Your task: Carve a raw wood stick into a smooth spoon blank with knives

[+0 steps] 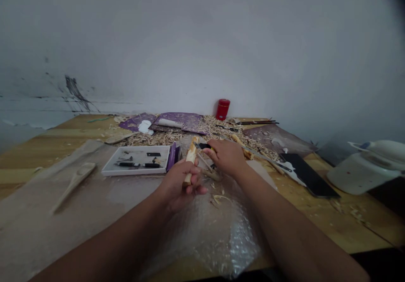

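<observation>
My left hand (181, 183) is closed around a pale stick of wood (191, 155), which points up and away from me. The stick's far end looks darker and roughly cut. My right hand (228, 157) grips a carving knife (204, 145) by its handle, mostly hidden under the fingers. Its dark blade end meets the wood near the top of the stick. Curled wood shavings (220, 198) lie on the plastic sheet just below the hands.
To the left are a white tray (109, 164) with pens and small black parts, and a wooden spoon (74, 185). Shavings (152, 139) and purple sheets (190, 119) lie behind, near a red can (222, 109). A black phone (308, 176) and white pot (357, 174) stand right.
</observation>
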The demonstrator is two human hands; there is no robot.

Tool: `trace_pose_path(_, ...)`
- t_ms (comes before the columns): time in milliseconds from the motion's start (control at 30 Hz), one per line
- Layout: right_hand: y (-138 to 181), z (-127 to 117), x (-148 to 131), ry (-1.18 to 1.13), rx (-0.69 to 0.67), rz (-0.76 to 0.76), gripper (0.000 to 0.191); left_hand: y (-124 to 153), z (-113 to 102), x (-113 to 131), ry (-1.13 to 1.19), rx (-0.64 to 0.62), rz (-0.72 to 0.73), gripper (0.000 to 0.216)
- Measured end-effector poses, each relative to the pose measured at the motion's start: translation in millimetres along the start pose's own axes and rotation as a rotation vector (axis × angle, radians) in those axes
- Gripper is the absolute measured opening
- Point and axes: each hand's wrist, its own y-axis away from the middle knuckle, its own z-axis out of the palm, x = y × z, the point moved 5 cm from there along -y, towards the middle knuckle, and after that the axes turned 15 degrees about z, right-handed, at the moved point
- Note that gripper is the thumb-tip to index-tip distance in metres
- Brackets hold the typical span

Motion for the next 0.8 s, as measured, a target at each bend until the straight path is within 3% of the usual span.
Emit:
trace_pose_path(400,5,-3,-6,-0.029,-0.006,-0.048,0.053,-4,-4,3,-0.095,-0.081,0.079,0.015)
trace_pose_path(567,12,-1,-16,-0.043,-0.050,-0.137,0.053,-7,-7,6,-0.205,-0.051,0.110,0.014)
trace_pose_path(800,8,-4,-11,-0.031,-0.070,-0.112,0.057,-5,-6,3,-0.290,-0.037,0.105,0.015)
